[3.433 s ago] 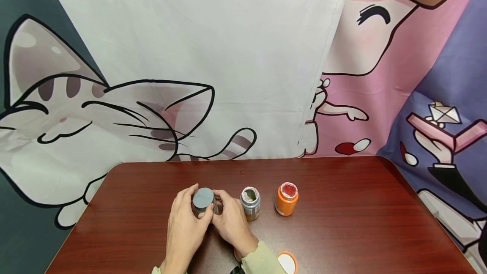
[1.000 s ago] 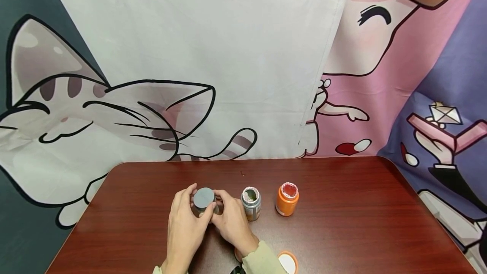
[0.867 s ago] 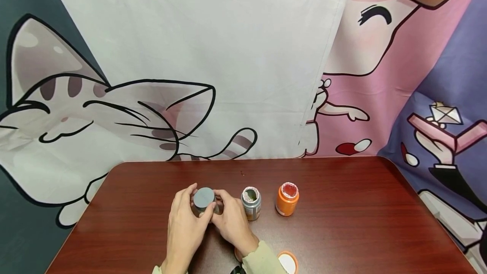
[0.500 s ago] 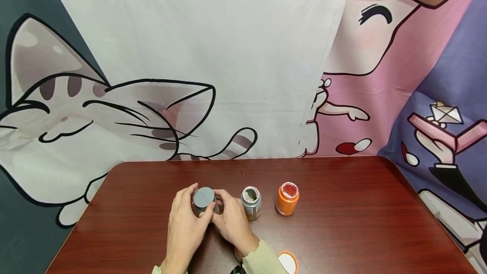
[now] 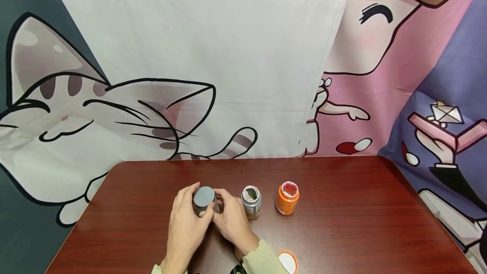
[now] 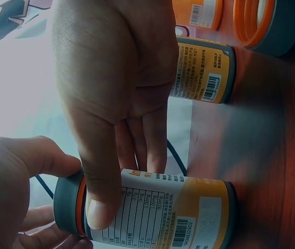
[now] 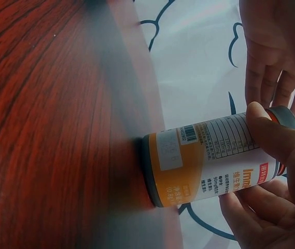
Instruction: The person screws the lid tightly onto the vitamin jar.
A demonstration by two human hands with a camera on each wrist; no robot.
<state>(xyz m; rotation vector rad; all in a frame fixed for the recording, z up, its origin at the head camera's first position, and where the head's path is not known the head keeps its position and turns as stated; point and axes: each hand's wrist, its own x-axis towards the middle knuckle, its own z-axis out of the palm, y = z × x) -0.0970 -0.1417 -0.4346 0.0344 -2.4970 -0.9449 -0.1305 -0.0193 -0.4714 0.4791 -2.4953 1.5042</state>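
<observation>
Grey lid [image 5: 204,196] sits on top of a jar [image 6: 152,207], both hands closed in on it together. Jar is left of middle on the dark red-brown table [image 5: 361,215], far corners well apart from it to either side; near edge out of view. Left hand [image 5: 185,220] grips the lid, thumb on the near side, fingers round the far side. Right hand [image 5: 231,220] holds the body just below, thumb across the label.

Key relation: jar's long axis runs upright between the two hands, lid end up, base down at the table; both wrist views show it turned sideways. Left hand is nearer the lid, right hand nearer the body, so any turn of lid against body would be about that vertical axis, I judge. Orange band [image 6: 80,207] shows in the join under the lid; can't tell how tight the lid sits. Can't tell if the base fully rests on the wood.

Off to the right: open grey jar [image 5: 252,209] just beside the right hand, contact unclear, then open orange jar [image 5: 286,204] nearer the table's right edge. Neither is capped. Orange-rimmed lid [image 5: 288,262] lies white inside up toward the table's near side. Green sleeve [image 5: 264,259] at the right wrist. Printed cloth [image 5: 228,54] hangs behind the table's far edge.
</observation>
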